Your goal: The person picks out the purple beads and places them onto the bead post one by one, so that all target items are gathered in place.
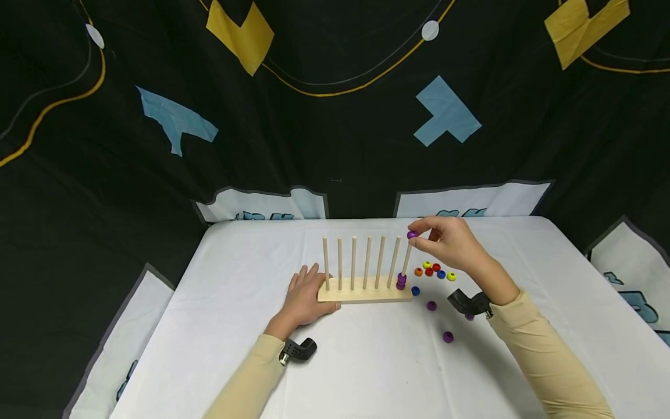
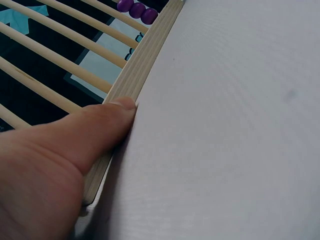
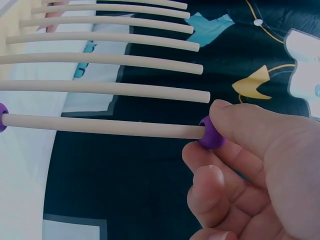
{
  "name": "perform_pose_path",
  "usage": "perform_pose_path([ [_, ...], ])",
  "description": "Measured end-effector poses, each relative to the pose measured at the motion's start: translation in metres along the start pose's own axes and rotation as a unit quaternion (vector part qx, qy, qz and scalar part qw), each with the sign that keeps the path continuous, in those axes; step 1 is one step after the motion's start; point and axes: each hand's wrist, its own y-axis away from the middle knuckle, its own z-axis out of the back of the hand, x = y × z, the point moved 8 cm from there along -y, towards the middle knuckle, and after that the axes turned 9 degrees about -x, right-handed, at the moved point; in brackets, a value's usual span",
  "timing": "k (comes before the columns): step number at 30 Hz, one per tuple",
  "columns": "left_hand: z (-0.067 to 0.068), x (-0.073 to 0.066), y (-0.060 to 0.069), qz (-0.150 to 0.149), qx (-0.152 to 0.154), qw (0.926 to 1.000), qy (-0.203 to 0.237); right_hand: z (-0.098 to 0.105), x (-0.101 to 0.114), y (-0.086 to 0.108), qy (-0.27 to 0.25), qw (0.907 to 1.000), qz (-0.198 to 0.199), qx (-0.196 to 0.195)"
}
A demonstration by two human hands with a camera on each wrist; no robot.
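Right hand (image 1: 451, 240): pinches bead (image 3: 214, 136) at rod (image 3: 100, 125) tip, threading unclear | Left hand (image 1: 305, 298): grips base (image 1: 361, 296) | Loose bead (image 1: 469, 318): partly hidden by wrist camera (image 1: 467, 302)

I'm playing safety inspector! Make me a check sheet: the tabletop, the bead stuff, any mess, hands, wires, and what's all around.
Surface: white cloth, faintly creased.
Job's things: wooden board with seven pegs; stacked purple beads on the rightmost peg; loose coloured beads right of the board.
Clutter: nothing seen.
Left hand: holds the board's left end.
Right hand: pinches a purple bead at the rightmost peg's tip.
Cables: nothing seen.
Surroundings: black backdrop with coloured shapes and curved lines.
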Motion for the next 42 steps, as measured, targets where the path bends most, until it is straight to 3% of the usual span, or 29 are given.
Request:
perform_pose_path([
  [6,0.000,-0.001,0.000,-0.009,-0.006,0.9999,0.000,0.000,0.000,0.000,0.000,1.0000,0.008,-0.004],
  [11,-0.001,0.001,-0.001,0.001,0.003,1.0000,-0.002,0.002,0.001,0.000,-0.001,0.9998,0.016,-0.007],
  [27,0.001,0.000,0.000,0.004,0.002,1.0000,0.000,0.004,-0.006,0.003,0.001,1.0000,0.000,-0.002],
  [42,-0.001,0.000,0.000,-0.002,-0.001,1.0000,0.003,0.008,-0.028,0.030,0.004,0.9989,-0.046,0.006],
])
